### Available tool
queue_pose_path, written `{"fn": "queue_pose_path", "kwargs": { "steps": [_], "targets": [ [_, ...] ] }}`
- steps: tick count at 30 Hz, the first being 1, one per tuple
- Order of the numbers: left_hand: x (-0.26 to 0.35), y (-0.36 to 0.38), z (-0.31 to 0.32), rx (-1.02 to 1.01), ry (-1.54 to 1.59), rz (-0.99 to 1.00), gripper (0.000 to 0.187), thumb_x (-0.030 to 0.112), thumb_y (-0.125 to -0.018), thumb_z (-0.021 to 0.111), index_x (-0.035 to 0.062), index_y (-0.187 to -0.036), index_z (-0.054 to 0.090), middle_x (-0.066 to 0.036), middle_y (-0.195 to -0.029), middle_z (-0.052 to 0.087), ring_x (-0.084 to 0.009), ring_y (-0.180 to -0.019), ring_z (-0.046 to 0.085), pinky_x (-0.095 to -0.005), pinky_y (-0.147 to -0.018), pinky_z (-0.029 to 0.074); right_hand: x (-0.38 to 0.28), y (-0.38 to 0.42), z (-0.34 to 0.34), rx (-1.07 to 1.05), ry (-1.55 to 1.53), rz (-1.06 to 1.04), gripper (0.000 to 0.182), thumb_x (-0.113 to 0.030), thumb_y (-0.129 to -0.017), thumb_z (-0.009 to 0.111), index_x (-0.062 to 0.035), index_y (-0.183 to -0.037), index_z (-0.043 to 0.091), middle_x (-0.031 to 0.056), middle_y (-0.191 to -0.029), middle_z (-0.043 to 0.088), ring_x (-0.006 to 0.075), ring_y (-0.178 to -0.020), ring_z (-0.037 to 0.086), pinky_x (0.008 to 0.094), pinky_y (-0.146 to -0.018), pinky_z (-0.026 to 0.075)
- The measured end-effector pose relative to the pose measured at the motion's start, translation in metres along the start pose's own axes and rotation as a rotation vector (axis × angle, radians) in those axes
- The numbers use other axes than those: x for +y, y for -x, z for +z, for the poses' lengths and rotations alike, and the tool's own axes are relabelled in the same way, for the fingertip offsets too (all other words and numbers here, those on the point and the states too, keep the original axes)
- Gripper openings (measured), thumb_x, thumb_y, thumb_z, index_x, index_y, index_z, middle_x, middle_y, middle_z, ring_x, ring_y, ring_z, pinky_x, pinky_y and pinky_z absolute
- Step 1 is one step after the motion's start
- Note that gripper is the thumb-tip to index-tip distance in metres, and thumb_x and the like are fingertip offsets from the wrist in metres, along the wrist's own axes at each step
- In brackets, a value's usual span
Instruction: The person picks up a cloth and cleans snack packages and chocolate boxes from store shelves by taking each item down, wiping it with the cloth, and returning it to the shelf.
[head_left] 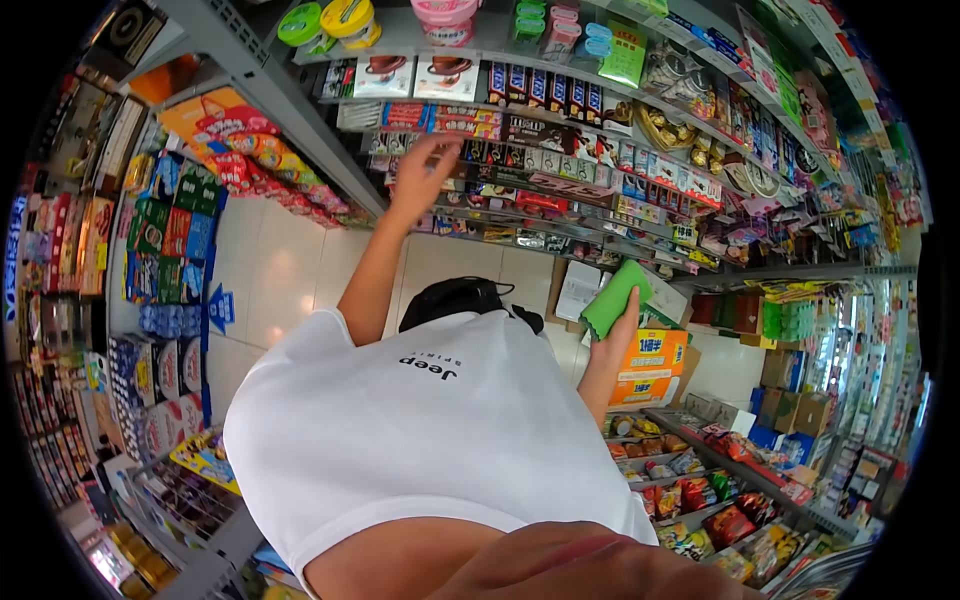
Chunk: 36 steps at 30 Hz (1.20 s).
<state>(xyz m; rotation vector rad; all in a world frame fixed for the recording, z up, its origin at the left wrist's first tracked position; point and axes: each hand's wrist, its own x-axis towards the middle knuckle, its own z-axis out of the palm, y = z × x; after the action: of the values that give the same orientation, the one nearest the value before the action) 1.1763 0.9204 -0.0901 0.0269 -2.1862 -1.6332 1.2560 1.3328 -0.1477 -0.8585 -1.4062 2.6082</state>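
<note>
Left hand (pixel 427 170) raised at grey metal shelving (pixel 300 115), fingers loosely spread, nothing gripped; contact with red-and-blue wrapped packs (pixel 408 114) beside fingertips unclear. Right hand (pixel 622 325) closed round folded bright-green cloth (pixel 612 300), well below shelf tops, near orange printed cardboard carton (pixel 650 355); carton's contents hidden. Upper shelf: round yellow-lidded plastic tub (pixel 350 20), contents unreadable. Below, dark-wrapped bars (pixel 538 88) stand upright in row.

Grey shelf (pixel 396 25) here is packed: up top there's a green tub (pixel 300 25), a yellow tub (pixel 350 22) and a pink tub (pixel 446 12), then 2 white boxes (pixel 446 78) beside some dark bars (pixel 545 88). Floor's (pixel 270 250) pale tile with a blue arrow (pixel 221 308).
</note>
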Motion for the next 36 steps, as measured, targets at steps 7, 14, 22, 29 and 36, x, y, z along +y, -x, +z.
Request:
{"fn": "queue_pose_path", "kwargs": {
  "steps": [7,14,22,29,36],
  "targets": [
    [0.031,0.025,-0.036,0.313,-0.683,0.332,0.029,0.02,-0.093,0.069,0.0101,-0.12,0.07,-0.011,-0.122,0.065,-0.0345,-0.114,0.057,-0.045,-0.098,0.047,-0.027,-0.033,-0.024,-0.091,-0.025,0.11,0.041,-0.04,-0.104,0.06,-0.0084,-0.131,0.061,0.0027,-0.111,0.067,0.0169,-0.097,0.065,0.0346,-0.081,0.055],
    [0.034,0.074,-0.023,0.243,-0.773,0.198,0.035,0.025,-0.092,0.071,0.0097,-0.123,0.068,-0.014,-0.128,0.061,-0.0351,-0.121,0.055,-0.0463,-0.101,0.046,0.007,-0.058,-0.079,-0.079,-0.127,0.251,0.037,-0.043,-0.101,0.061,-0.0145,-0.123,0.065,0.0006,-0.108,0.069,0.018,-0.093,0.066,0.0344,-0.078,0.054],
    [0.023,0.072,-0.063,0.326,-0.798,0.205,0.039,0.025,-0.09,0.073,0.0079,-0.124,0.067,-0.017,-0.133,0.057,-0.0382,-0.122,0.054,-0.047,-0.103,0.046,0.05,-0.049,-0.104,-0.043,-0.192,0.4,0.033,-0.042,-0.1,0.061,-0.0167,-0.12,0.066,-0.0001,-0.105,0.069,0.0177,-0.088,0.066,0.033,-0.074,0.054],
    [0.018,-0.018,-0.103,0.443,-0.766,0.386,0.033,0.029,-0.095,0.069,0.0085,-0.122,0.068,-0.013,-0.127,0.062,-0.0345,-0.119,0.058,-0.0451,-0.1,0.047,0.034,-0.028,-0.048,-0.046,-0.18,0.2,0.038,-0.046,-0.101,0.06,-0.0148,-0.122,0.065,0.0002,-0.106,0.069,0.0177,-0.091,0.065,0.0329,-0.078,0.053],
    [-0.008,-0.088,-0.125,0.462,-1.014,0.519,0.048,0.038,-0.092,0.073,0.0096,-0.13,0.063,-0.013,-0.123,0.064,-0.0325,-0.111,0.061,-0.0486,-0.091,0.047,0.079,0.0,0.014,-0.002,-0.156,0.234,0.033,-0.044,-0.099,0.062,-0.0155,-0.116,0.066,-0.0009,-0.1,0.069,0.017,-0.087,0.066,0.0333,-0.074,0.053]
  ]
}}
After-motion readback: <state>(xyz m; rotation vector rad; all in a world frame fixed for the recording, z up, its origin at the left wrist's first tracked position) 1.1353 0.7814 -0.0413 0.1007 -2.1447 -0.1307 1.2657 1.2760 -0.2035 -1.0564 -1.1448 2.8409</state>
